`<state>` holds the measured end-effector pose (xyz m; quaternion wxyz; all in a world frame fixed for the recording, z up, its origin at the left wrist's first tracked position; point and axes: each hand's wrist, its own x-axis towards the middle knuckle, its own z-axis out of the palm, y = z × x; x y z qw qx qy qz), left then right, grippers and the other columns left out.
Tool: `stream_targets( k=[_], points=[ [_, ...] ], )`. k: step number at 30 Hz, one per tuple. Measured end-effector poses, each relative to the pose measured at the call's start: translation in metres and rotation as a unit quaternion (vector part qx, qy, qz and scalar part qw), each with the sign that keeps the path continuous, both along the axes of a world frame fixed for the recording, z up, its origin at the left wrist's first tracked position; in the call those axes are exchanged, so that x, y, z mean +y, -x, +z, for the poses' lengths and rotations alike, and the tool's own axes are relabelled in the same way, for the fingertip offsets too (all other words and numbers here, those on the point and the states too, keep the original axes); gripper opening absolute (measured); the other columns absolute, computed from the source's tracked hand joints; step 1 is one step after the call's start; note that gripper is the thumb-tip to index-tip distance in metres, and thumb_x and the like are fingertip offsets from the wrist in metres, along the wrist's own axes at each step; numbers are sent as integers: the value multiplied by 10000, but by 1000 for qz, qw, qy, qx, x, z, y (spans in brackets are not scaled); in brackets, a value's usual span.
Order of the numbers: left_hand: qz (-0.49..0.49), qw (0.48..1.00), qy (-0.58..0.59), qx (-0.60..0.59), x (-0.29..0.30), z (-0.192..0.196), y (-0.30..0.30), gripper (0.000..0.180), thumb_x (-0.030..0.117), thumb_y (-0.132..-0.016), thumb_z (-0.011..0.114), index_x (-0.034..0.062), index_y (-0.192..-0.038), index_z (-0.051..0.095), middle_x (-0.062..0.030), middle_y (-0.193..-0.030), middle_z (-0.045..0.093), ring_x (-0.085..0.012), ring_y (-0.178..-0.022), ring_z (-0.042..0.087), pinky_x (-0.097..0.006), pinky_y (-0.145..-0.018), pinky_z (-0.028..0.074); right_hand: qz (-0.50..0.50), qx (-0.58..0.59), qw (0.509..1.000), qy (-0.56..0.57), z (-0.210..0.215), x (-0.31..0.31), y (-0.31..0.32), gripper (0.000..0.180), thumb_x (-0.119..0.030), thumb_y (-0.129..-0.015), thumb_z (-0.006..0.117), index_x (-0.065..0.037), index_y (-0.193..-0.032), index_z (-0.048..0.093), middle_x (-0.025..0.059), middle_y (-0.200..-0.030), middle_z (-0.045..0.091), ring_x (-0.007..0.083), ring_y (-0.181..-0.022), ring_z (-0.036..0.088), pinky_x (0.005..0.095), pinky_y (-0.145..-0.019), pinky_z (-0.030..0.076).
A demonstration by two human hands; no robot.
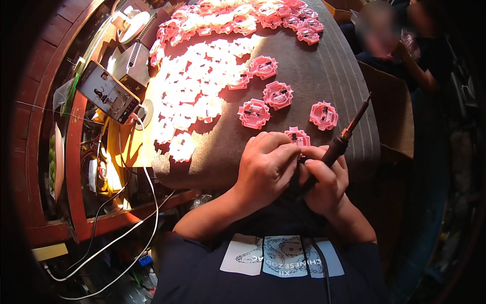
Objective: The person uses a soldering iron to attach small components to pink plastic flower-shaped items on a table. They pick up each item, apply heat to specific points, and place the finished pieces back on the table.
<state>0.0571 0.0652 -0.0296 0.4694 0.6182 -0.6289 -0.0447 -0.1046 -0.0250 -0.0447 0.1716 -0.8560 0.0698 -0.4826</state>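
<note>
My right hand [326, 185] is wrapped round a soldering iron [340, 145], its dark handle between the fingers and its thin tip pointing up to the right, away from the work. The fingers of my left hand [268, 164] are bent and pinched at the near edge of a pink plastic housing [297, 136] with small black parts inside. Both hands' fingertips meet there and hide the near part of that housing. Close beyond lie more loose pink housings, one at the right [324, 115] and another at the left [254, 113].
Many similar pink housings [202, 81] cover the left and far parts of the grey work surface [288, 50], some in glaring sunlight. A phone [109, 92] with a white cable [152, 187] leans at the left. A cardboard box [390, 109] and another person [422, 55] are at the right.
</note>
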Motion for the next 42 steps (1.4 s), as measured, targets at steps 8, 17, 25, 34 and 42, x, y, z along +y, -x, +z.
stream_targets(
  k=[8,17,25,34,42],
  points=[
    [-6,1000,1,21,1,-1,0,206,-20,-823,812,34,-1019,776,-116,-996,721,-302,-908,713,-405,-810,571,-11,-17,998,-55,-9,2,-1,338,-66,-990,757,-40,-1241,532,244,-1106,739,340,-909,715,434,-773,576],
    [-7,1000,13,-7,2,-1,-1,235,-12,-829,806,38,-1054,759,-114,-1012,717,-315,-934,709,-420,-832,565,-2,-40,998,-43,-13,0,-5,432,27,-865,796,-69,-1236,596,197,-1115,748,361,-895,721,434,-760,583],
    [-16,999,1,-38,4,0,-1,260,-19,-799,812,42,-1043,745,-106,-1046,704,-316,-944,696,-417,-835,558,13,-70,995,-73,-16,-3,5,345,-146,-1000,762,-49,-1233,527,216,-1075,743,345,-858,715,441,-753,579],
    [-10,998,-1,-67,5,3,-1,293,-33,-782,805,55,-1050,729,-98,-1061,693,-316,-927,676,-427,-820,556,66,-38,997,-29,0,-9,41,499,-435,-1076,648,2,-1308,580,122,-841,682,254,-657,631,373,-579,506],
    [-9,996,-9,-83,3,7,2,284,-34,-794,793,46,-1053,709,-111,-1075,683,-325,-922,663,-427,-819,552,84,-5,995,-58,11,3,67,377,-384,-1023,700,-26,-1139,678,80,-758,603,231,-616,562,355,-544,437]
  ],
)
